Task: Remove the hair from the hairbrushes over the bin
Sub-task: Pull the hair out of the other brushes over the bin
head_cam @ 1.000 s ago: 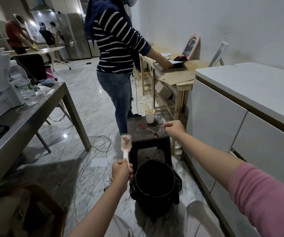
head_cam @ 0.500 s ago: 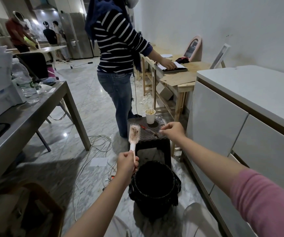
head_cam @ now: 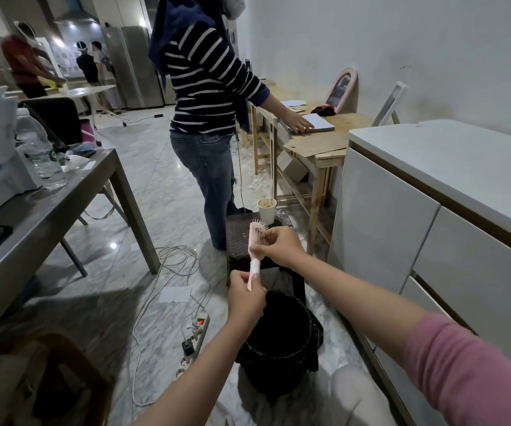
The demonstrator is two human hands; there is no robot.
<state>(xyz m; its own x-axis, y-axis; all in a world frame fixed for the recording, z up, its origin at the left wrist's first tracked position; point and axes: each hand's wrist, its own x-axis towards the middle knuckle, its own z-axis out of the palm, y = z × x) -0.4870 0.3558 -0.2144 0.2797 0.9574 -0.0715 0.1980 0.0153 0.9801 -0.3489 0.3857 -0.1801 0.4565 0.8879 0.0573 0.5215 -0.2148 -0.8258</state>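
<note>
A pale pink hairbrush (head_cam: 254,241) stands upright above the far rim of the black bin (head_cam: 281,342), its bristles facing right with hair tangled in them. My left hand (head_cam: 245,295) grips the brush handle from below. My right hand (head_cam: 275,245) is at the bristle side with its fingers curled into the bristles near the base of the head; whether it holds a tool I cannot tell.
A dark woven stool (head_cam: 238,238) behind the bin carries a paper cup (head_cam: 266,210). A person in a striped top (head_cam: 205,96) stands just beyond it. A grey table (head_cam: 48,210) is left, white cabinets (head_cam: 417,226) right, cables and a power strip (head_cam: 195,336) on the floor.
My left hand carried the brush right and over the bin, turning its bristles rightward. My right hand left the stool top and came to the bristles.
</note>
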